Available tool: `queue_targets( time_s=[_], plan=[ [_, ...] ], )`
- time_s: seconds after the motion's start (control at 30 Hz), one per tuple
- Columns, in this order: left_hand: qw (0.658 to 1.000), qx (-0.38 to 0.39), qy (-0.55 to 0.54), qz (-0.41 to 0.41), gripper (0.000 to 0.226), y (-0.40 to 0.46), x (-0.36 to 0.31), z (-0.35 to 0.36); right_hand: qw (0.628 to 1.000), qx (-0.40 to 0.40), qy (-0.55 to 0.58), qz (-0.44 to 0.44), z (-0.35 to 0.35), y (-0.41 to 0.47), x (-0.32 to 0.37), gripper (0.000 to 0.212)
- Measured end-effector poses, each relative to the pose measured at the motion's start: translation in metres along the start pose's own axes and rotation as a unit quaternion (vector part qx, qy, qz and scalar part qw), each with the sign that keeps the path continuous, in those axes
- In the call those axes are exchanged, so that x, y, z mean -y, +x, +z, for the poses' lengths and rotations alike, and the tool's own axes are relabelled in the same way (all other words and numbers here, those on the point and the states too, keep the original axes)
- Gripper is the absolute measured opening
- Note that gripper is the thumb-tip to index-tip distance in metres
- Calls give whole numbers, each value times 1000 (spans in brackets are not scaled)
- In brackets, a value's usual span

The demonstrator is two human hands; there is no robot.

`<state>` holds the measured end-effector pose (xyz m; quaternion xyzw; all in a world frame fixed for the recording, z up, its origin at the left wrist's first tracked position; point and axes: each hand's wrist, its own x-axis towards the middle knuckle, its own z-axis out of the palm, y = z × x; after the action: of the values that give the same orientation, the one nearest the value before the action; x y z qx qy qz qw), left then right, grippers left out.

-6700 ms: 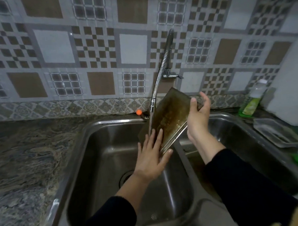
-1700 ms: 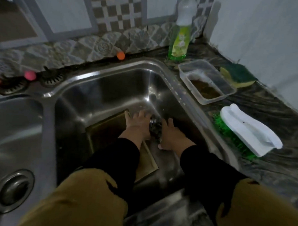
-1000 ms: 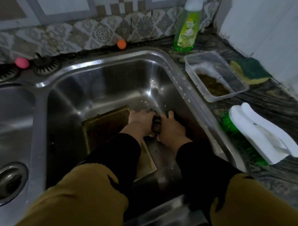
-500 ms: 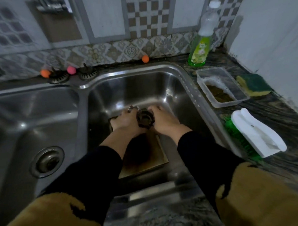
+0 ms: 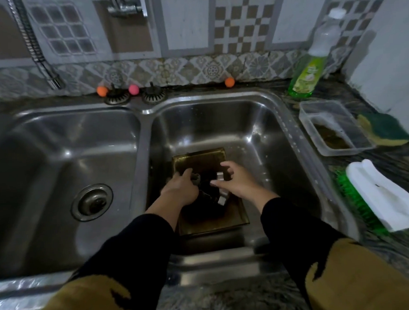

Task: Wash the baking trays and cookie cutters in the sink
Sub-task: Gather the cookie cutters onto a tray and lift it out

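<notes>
A dark marbled counter [image 5: 384, 155] carries a steel double sink [image 5: 142, 124]. A brownish baking tray [image 5: 212, 221] lies flat on the floor of the right basin. On the counter right of the sink stand a green soap bottle [image 5: 311, 67], a clear plastic tub [image 5: 332, 127], a green-and-yellow sponge [image 5: 381, 132] and a white-handled green brush [image 5: 383, 199]. Two sink strainers [image 5: 117, 96] sit on the back rim.

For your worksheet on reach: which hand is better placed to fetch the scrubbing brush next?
Probably the right hand: the green-bristled scrubbing brush lies on the counter right of the sink, on its side. The left hand would have to cross over.
</notes>
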<state>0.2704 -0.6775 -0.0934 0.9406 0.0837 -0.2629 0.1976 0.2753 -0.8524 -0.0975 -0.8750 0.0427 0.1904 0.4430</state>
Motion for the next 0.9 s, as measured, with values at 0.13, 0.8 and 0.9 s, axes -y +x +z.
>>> queue_targets(
  time_s=[0.13, 0.8, 0.9],
  plan=[
    [991, 17, -93, -90, 75, -4, -3, 5, 998, -49, 38, 32, -5, -1, -7, 61],
    [962, 111, -245, -44, 137, 0, 4, 31, 976, 38, 196, 85, 6, -4, -28, 59],
    [955, 80, -286, -11, 128, -1, 1, 27, 981, -8, 180, 65, 10, -2, -25, 63]
  ],
)
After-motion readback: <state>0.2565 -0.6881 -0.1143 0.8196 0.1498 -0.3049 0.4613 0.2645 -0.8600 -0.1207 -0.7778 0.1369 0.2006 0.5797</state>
